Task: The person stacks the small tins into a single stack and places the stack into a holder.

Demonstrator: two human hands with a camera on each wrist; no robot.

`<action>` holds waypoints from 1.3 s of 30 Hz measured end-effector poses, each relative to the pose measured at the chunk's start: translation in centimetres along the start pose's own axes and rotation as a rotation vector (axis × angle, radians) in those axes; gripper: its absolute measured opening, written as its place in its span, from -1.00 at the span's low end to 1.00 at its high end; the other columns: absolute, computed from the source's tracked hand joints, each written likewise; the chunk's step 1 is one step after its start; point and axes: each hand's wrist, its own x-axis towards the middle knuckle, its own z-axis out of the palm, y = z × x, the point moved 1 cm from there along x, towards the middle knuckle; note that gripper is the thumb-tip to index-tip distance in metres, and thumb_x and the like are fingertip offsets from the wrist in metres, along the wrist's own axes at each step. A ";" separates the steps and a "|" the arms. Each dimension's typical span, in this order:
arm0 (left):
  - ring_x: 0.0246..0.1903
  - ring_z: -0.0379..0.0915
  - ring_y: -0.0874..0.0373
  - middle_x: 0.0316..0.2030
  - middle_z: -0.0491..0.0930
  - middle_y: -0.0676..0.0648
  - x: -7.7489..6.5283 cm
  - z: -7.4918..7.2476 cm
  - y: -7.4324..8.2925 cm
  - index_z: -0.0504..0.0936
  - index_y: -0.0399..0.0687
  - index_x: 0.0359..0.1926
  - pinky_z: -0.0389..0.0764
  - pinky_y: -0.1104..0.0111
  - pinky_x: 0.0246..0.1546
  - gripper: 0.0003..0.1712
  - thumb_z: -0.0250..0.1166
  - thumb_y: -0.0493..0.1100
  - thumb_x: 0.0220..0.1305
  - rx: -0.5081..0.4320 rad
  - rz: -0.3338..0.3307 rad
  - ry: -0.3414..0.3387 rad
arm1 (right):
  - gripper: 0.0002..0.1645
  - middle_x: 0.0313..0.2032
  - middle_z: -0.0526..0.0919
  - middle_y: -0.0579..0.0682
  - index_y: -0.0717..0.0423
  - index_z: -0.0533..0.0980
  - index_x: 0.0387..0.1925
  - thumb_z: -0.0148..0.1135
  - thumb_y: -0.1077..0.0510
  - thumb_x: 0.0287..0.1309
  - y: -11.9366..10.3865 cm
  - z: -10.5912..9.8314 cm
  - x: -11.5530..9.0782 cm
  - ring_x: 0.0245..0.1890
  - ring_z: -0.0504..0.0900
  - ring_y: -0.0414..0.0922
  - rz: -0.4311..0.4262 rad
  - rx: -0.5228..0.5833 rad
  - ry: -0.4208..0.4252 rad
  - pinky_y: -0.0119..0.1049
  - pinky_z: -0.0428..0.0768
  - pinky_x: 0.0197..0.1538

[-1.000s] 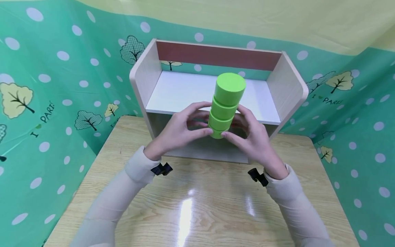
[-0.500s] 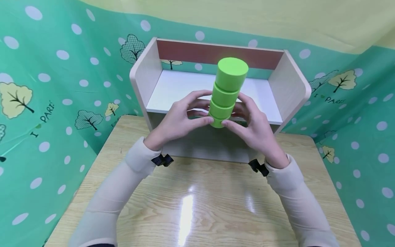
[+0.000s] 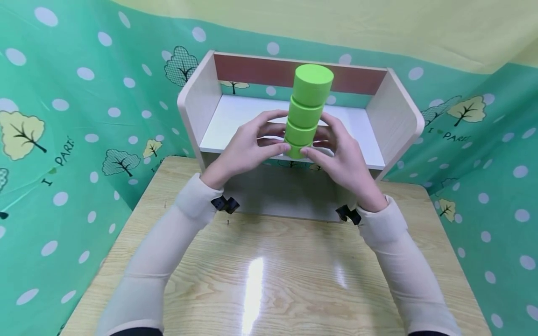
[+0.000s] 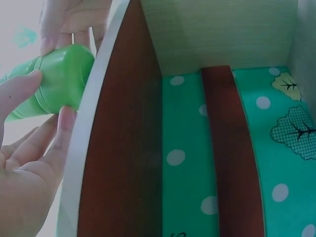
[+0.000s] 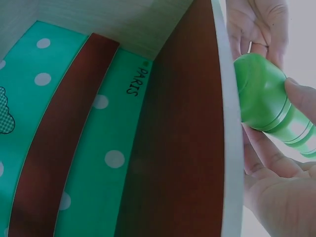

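Gripping from both sides, the left hand (image 3: 248,151) and right hand (image 3: 340,161) held a tall stack of bright green plastic cylinders (image 3: 308,105) by its bottom piece; fingers were curled round it, thumbs in front, nothing else in either hand. In the head view the stack stood upright above the fingertips, over the front edge of the pale wooden shelf unit with a red-brown back rail (image 3: 294,74), itself beyond the fingers on the light wood-grain table (image 3: 273,280). Green dotted tree-print backdrop (image 3: 63,116) lay behind.

In the left wrist view the stack (image 4: 61,79) lay just past the left fingertips, thumb and forefinger curled on its base, and the shelf board's edge (image 4: 86,143) sat right beside the fingers. Whether the base touched the board could not be told.

In the right wrist view the right fingers (image 5: 296,91) wrapped the stack (image 5: 264,101), the other hand behind it, the shelf edge (image 5: 229,123) beside the knuckles.

Risk, as judged: only the lowest cylinder was gripped, so any tilt or knock against the shelf edge could topple the upper pieces; setting down half off the edge could tip the whole stack.
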 end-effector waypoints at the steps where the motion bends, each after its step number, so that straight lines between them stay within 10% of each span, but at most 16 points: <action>1: 0.15 0.53 0.05 0.18 0.55 -0.27 0.1 0.0 0.3 0.29 -0.27 0.41 0.62 0.27 0.11 -0.28 0.35 -0.42 0.27 0.004 -0.007 -0.002 | -0.05 0.03 0.68 0.05 0.01 0.17 0.49 0.42 0.35 0.16 0.1 0.0 0.1 -0.01 0.64 -0.08 0.009 0.001 -0.001 -0.15 0.63 0.12; 12: 0.18 0.50 0.10 0.23 0.53 -0.19 1.5 -0.4 -2.4 0.28 -0.14 0.44 0.60 0.33 0.12 -0.24 0.37 -0.38 0.27 -0.006 -0.020 -0.005 | -0.08 0.06 0.67 0.05 -0.03 0.16 0.49 0.40 0.28 0.21 0.8 -0.2 0.9 -0.02 0.64 -0.09 0.063 -0.022 -0.008 -0.19 0.64 0.10; 39: 0.20 0.46 0.22 0.28 0.47 -0.07 2.2 -0.9 -2.8 0.30 -0.09 0.44 0.55 0.41 0.15 -0.29 0.36 -0.19 0.34 0.074 -0.086 -0.018 | -0.09 0.17 0.61 0.04 -0.04 0.11 0.51 0.36 0.21 0.27 1.0 0.3 1.6 0.03 0.62 -0.09 0.140 -0.065 -0.023 -0.16 0.65 0.10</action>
